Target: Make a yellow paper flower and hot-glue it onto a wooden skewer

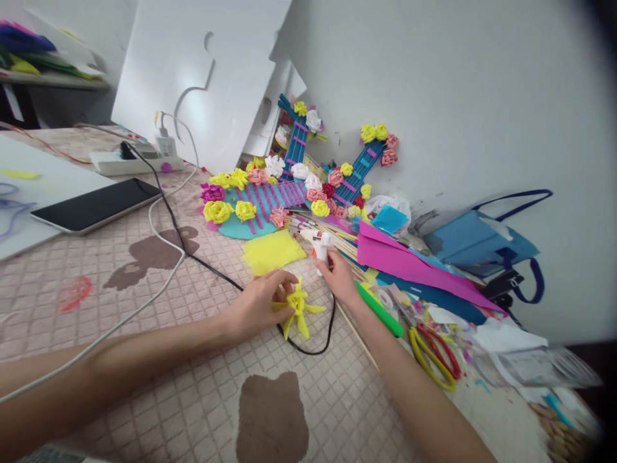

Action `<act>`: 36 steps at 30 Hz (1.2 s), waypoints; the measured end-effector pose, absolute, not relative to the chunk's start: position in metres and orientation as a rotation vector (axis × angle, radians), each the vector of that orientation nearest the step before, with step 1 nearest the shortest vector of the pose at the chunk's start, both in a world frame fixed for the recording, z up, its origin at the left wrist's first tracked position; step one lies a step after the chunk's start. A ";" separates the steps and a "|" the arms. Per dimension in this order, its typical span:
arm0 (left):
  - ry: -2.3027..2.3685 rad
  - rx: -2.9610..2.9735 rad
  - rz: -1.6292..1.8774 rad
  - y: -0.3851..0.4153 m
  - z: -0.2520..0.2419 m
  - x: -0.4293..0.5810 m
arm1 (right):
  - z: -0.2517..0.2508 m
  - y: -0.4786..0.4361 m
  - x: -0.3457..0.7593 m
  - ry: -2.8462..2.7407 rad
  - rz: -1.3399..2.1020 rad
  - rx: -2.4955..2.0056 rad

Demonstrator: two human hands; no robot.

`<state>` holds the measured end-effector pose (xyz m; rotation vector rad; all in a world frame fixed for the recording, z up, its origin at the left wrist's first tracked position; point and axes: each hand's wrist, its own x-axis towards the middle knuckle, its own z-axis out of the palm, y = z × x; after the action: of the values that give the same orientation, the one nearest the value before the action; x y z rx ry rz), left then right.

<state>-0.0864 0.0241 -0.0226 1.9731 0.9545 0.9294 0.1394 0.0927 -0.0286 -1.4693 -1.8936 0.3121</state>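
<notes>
Left of centre, a dark phone (96, 204) lies flat on the counter (144, 302), and behind it sits a white power strip (130, 164) with a plug in it. A white cable (159, 283) and a black cable (212, 270) run down across the checked cloth. A white board (193, 64) leans at the upper centre. Just below it is a teal craft piece (270, 196) studded with paper roses, and a yellow sheet (273, 251) lies in front. On the right are a pink sheet (400, 257), a blue bag (482, 241), and scissors (434, 354) among the scraps.
</notes>
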 end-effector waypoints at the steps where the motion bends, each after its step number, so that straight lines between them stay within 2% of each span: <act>1: 0.953 1.973 0.931 0.024 -0.023 -0.086 | -0.029 0.094 0.139 -1.901 0.331 -1.462; 12: 0.937 1.971 0.938 0.025 -0.026 -0.086 | -0.028 0.093 0.143 -1.884 0.397 -1.423; 18: 0.927 1.977 0.939 0.025 -0.024 -0.087 | -0.007 0.047 0.132 -1.803 0.105 -1.417; 24: 0.915 1.963 0.951 0.025 -0.024 -0.087 | -0.002 -0.015 0.102 -1.918 0.207 -1.362; 36: 0.914 1.983 0.936 0.026 -0.024 -0.088 | -0.017 -0.016 0.092 -1.958 0.244 -1.383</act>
<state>-0.0879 0.0264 -0.0241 1.9826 0.9136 0.9362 0.0918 -0.0157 -0.0174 -1.3826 -1.9577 0.2440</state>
